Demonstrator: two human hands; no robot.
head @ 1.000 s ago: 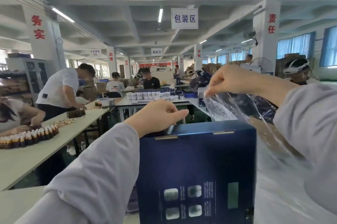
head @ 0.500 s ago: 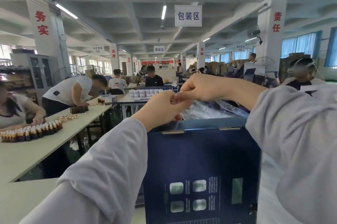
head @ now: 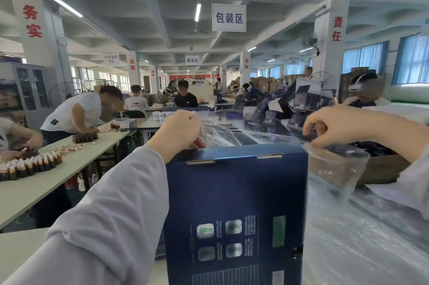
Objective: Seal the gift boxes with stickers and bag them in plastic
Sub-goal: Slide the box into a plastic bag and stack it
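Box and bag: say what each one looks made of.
Box: probably printed cardboard with a smooth, faintly glossy dark blue face. The folded top edge and slotted tabs point to this.
Bag: thin, clear, glossy plastic film. It wrinkles, glints and shows what lies behind it.

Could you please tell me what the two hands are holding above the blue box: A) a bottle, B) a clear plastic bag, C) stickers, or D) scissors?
B: the left hand and right hand each grip a clear plastic bag stretched over the blue box.

hanging sign (head: 228, 17): 包装区 | left pillar (head: 32, 21): 务实 | right pillar (head: 336, 32): 责任
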